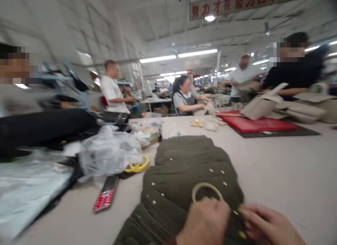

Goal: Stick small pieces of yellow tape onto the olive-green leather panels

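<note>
On my pale table [284, 174] I note: dark green padded fabric [184, 164], centre; red-patterned oblong [105, 196], clear plastic [107, 150], left; dark board [279, 133], far right.

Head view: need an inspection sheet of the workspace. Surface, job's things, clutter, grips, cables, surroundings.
Surface: pale table, flat.
Job's things: dark olive fabric, layered, dotted with small light pieces; tape roll above it.
Clutter: clear plastic bags, yellow rings, red-and-dark slab; farther off, red pad bearing beige pieces.
Grips: left hand, grip closed on tape roll; right hand, grip at fabric's right edge, contents too blurred to tell.
Cables: nothing seen.
Surroundings: at least five people; strip lights; red-lettered banner.
</note>
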`<action>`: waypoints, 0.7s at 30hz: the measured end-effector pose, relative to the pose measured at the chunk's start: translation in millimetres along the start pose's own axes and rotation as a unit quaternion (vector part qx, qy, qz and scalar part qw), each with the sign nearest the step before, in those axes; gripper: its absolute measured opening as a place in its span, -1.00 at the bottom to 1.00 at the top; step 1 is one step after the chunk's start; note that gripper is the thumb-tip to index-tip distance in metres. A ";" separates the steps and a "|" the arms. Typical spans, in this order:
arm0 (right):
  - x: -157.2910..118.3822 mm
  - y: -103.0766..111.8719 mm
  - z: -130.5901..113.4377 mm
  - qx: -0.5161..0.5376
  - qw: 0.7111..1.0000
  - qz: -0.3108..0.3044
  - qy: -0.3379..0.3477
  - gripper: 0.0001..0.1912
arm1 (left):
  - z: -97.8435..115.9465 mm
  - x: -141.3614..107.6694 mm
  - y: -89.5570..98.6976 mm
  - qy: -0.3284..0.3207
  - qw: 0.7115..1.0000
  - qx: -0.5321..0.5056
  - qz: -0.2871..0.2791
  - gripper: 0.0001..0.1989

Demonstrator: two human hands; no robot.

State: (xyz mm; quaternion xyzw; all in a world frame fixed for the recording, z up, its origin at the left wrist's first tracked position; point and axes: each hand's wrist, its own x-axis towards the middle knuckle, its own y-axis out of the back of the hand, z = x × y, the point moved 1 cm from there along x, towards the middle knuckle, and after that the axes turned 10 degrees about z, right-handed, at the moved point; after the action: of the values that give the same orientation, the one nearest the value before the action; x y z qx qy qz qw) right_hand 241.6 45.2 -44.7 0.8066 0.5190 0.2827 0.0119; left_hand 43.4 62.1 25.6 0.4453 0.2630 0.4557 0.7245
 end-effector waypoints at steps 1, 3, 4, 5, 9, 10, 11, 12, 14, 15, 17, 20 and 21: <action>-1.9 12.5 1.7 0.012 0.996 -0.042 -0.079 -0.64 | 8.0 0.0 -5.7 -0.067 0.997 0.036 0.027 -0.79; -3.1 27.3 3.0 0.069 0.963 -0.097 -0.242 -0.60 | 10.3 0.8 -14.6 -0.121 0.986 0.099 0.061 -0.79; -2.4 30.1 2.7 0.075 0.955 -0.097 -0.272 -0.61 | 7.2 2.3 -17.9 -0.132 0.982 0.116 0.067 -0.79; -1.5 30.4 2.3 0.074 0.950 -0.094 -0.288 -0.62 | 3.5 4.2 -20.8 -0.151 0.979 0.126 0.062 -0.79; -2.4 21.3 -0.9 0.036 0.955 -0.082 -0.283 -0.71 | -4.0 8.5 -24.2 -0.179 0.972 0.139 0.060 -0.80; -3.4 19.1 -1.6 0.022 0.958 -0.085 -0.274 -0.73 | -3.5 8.3 -23.9 -0.179 0.972 0.141 0.060 -0.80; -4.5 17.3 -2.1 0.009 0.961 -0.088 -0.263 -0.75 | -2.5 7.9 -23.5 -0.179 0.972 0.143 0.060 -0.79; -5.4 16.0 -2.5 -0.004 0.963 -0.093 -0.251 -0.76 | -1.4 7.5 -23.3 -0.178 0.972 0.145 0.059 -0.79; -6.3 14.0 -3.7 -0.032 0.968 -0.102 -0.226 -0.79 | 0.3 6.8 -23.2 -0.178 0.972 0.145 0.056 -0.80; -6.3 13.1 -4.8 -0.049 0.971 -0.103 -0.211 -0.80 | 0.8 6.8 -23.3 -0.178 0.972 0.144 0.054 -0.80; -5.5 10.9 -8.0 -0.088 0.976 -0.101 -0.171 -0.82 | 1.5 7.4 -23.6 -0.178 0.973 0.140 0.049 -0.81; -4.1 6.4 -12.3 -0.139 0.981 -0.089 -0.106 -0.84 | 2.4 8.7 -23.6 -0.180 0.973 0.141 0.041 -0.80; -4.1 5.1 -12.7 -0.149 0.981 -0.081 -0.092 -0.86 | 2.6 8.9 -23.5 -0.182 0.972 0.141 0.038 -0.79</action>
State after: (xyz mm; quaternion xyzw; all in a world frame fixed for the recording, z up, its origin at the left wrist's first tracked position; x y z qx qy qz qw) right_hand 238.6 36.0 -34.2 0.7740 0.5311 0.2793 0.2020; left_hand 59.5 64.5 6.2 0.6284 0.1713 0.3529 0.6718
